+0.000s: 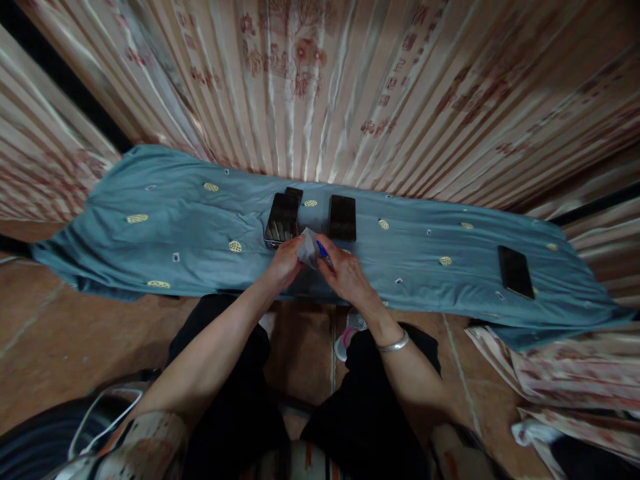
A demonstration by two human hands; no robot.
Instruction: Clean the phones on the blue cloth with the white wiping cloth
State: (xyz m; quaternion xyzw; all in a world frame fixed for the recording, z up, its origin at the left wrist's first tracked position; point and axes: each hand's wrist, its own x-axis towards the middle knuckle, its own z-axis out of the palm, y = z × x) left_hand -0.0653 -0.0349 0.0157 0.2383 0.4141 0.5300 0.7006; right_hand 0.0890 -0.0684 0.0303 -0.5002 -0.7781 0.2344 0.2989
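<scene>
Grey sheet (309, 249) (paper or cloth, cannot be determined) is located between both hands. Left hand (286, 263): fingers closed on its edge. Right hand (344, 270): fingers curled around a blue pen (323, 251), beside the sheet. Teal cover (190, 230) is beneath the sheet; one dark phone (283, 217) lies beyond it, leftward.

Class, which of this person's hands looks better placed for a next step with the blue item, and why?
Most likely the right hand: it appears to hold the blue item, while the left hand seems taken up with the gray piece beside it.
</scene>
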